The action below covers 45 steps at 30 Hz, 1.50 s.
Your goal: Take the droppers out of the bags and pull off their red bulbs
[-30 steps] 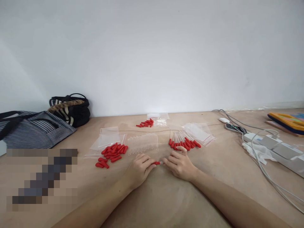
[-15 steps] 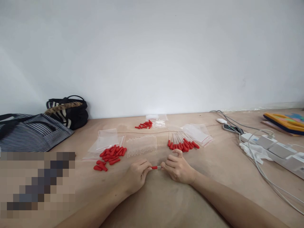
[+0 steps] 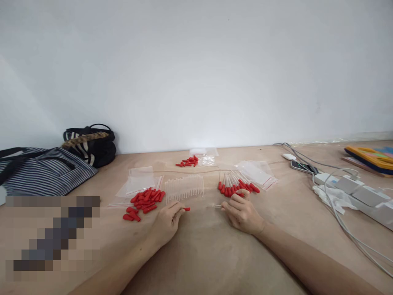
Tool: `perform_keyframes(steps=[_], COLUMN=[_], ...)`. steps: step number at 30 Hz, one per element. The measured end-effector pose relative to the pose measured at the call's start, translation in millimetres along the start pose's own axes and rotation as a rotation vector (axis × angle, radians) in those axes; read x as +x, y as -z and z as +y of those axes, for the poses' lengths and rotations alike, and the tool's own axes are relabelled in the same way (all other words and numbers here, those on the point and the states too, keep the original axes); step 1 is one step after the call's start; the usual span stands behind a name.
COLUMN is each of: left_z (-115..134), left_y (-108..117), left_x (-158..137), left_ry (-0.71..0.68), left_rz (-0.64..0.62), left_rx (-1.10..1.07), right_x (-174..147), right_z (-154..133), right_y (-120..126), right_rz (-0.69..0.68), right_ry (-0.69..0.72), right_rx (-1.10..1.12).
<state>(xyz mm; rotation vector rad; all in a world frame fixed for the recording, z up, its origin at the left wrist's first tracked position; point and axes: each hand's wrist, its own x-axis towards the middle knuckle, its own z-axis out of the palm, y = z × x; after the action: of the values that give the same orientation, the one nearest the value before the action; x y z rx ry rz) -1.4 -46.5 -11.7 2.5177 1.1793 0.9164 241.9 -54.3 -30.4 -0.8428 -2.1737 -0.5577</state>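
My left hand [image 3: 168,217] pinches a red rubber dropper bulb [image 3: 187,209], whose end points right. Across a gap, my right hand [image 3: 244,215] grips a clear glass dropper tube [image 3: 216,205], its free end toward the bulb; the rest is hidden in my fingers. Left of my left hand lies a pile of loose red bulbs [image 3: 147,198]. A row of bare glass tubes [image 3: 184,187] sits beyond my hands. Just behind my right hand, droppers with red bulbs fitted [image 3: 229,189] lie fanned out, bulbs toward me.
Clear zip bags [image 3: 139,179] lie at the left, and more bags [image 3: 258,173] at the right. Farther back are small red bulbs [image 3: 187,161] and short tubes [image 3: 207,160]. A power strip [image 3: 353,190] with cables runs along the right; bags [image 3: 52,170] stand at the left.
The bulb and the glass tube were together between my hands; now they are apart. My left hand has moved left with the bulb, my right hand right with the tube.
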Motion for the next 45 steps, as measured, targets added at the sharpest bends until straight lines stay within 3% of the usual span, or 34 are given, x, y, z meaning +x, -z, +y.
perform_keyframes(steps=[8, 14, 21, 23, 26, 29, 31, 39, 41, 45], left_z=[-1, -3, -12, -18, -33, -50, -59, -73, -74, -63], left_y=[-1, -2, 5, 18, 48, 77, 88, 91, 91, 78], left_x=[2, 3, 0, 1, -2, -7, -10, -13, -14, -11], left_ry=[-0.023, -0.058, -0.019, 0.043, 0.262, 0.508, 0.571, 0.605, 0.546, 0.207], left_rz=[0.030, 0.041, 0.224, 0.304, 0.375, 0.373, 0.356, 0.184, 0.244, 0.512], left_rx=[-0.024, 0.020, 0.222, 0.298, 0.338, 0.354, 0.387, 0.494, 0.531, 0.583], right_x=[2, 28, 58, 59, 59, 58, 57, 56, 54, 38], right_z=[-5, -5, -1, -2, -3, -4, -4, -9, -10, -9], right_y=[-19, -41, -65, -67, -68, -69, -70, -63, -58, -45], right_rz=[-0.045, -0.304, -0.396, -0.412, -0.423, -0.420, -0.414, -0.373, -0.348, -0.185], right_ry=[-0.235, -0.356, -0.504, -0.540, -0.574, -0.590, -0.593, -0.600, -0.594, -0.518], right_rx=[-0.111, -0.201, -0.233, -0.227, -0.211, -0.193, -0.183, -0.157, -0.155, -0.150])
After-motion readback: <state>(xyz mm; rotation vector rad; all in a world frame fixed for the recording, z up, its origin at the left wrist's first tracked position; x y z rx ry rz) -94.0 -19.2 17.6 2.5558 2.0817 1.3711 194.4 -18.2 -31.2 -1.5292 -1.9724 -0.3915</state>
